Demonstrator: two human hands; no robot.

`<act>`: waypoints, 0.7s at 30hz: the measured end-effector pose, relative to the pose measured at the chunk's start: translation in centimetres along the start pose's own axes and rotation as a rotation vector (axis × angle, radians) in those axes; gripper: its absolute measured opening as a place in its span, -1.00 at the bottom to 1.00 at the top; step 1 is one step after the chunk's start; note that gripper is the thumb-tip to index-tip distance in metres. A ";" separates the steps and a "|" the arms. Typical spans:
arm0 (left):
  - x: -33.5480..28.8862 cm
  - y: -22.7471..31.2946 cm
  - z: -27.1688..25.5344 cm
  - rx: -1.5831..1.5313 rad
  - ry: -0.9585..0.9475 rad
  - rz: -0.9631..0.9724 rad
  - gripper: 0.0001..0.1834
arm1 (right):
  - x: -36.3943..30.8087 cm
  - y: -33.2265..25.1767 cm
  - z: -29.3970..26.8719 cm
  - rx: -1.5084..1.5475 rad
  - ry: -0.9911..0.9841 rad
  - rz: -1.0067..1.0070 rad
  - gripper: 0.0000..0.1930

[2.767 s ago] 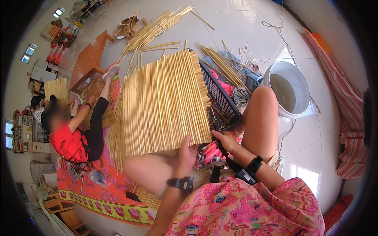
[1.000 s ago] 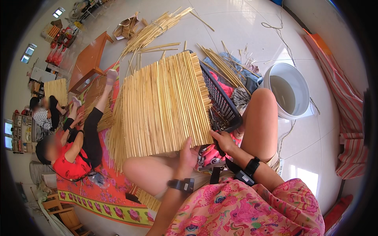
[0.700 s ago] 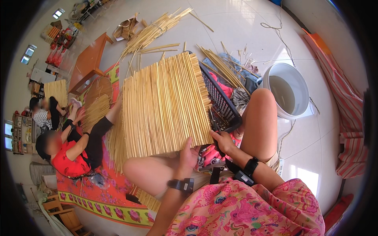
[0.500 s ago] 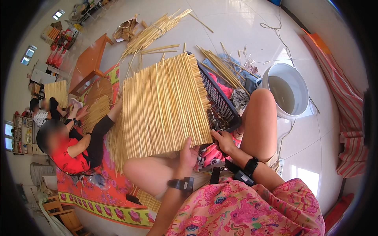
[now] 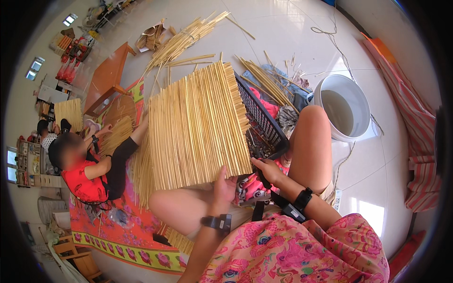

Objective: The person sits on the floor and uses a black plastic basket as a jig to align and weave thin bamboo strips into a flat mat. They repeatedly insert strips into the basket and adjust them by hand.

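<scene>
A mat of straight yellow stalks (image 5: 196, 125) rests tilted over my lap, its right edge against a dark plastic basket (image 5: 264, 120). My left hand (image 5: 223, 187) grips the mat's near edge, thumb on top and the fingers partly hidden beneath. Beside the near right corner, my right hand (image 5: 270, 172) is closed around dark-handled shears (image 5: 262, 178). Their blades point up along the uneven stalk ends, and whether they touch a stalk is hard to tell. A pink patterned cloth (image 5: 247, 188) lies under my hands.
A white bucket of cloudy water (image 5: 339, 111) stands right of my knee. Loose stalks (image 5: 266, 80) and a bundle (image 5: 186, 40) lie on the floor ahead. On the red floral floor mat (image 5: 137, 231), a person in red (image 5: 87, 181) works left. An orange bench (image 5: 106, 80) stands beyond.
My right hand has shifted slightly left, and the dark shears now show more beside the mat's corner. The mat has barely moved. The person in red has leaned to the right.
</scene>
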State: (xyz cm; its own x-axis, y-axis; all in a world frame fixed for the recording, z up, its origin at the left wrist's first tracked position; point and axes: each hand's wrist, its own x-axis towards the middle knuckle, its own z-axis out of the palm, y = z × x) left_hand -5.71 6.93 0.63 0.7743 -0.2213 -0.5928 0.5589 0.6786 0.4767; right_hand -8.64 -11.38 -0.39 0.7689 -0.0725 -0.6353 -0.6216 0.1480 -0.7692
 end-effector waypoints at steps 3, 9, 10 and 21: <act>0.0 0.0 0.1 -0.001 -0.021 -0.010 -0.64 | 0.9 1.1 -0.1 -0.028 0.020 -0.012 -0.53; -0.1 0.1 0.4 -0.017 -0.056 0.005 -0.63 | 0.8 0.9 -0.2 -0.140 0.048 -0.107 -0.53; -0.2 0.2 0.3 -0.020 -0.059 0.009 -0.63 | 0.5 0.4 -0.1 -0.153 0.043 -0.121 -0.53; -0.3 0.2 0.5 -0.026 -0.047 0.000 -0.62 | 1.1 0.6 0.2 -0.130 0.088 -0.114 -0.53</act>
State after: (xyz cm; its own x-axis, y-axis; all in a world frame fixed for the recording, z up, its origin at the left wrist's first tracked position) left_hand -5.67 6.79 1.23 0.7877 -0.2542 -0.5612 0.5518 0.6963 0.4590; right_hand -8.13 -11.16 -1.52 0.8229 -0.1686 -0.5426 -0.5497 0.0056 -0.8353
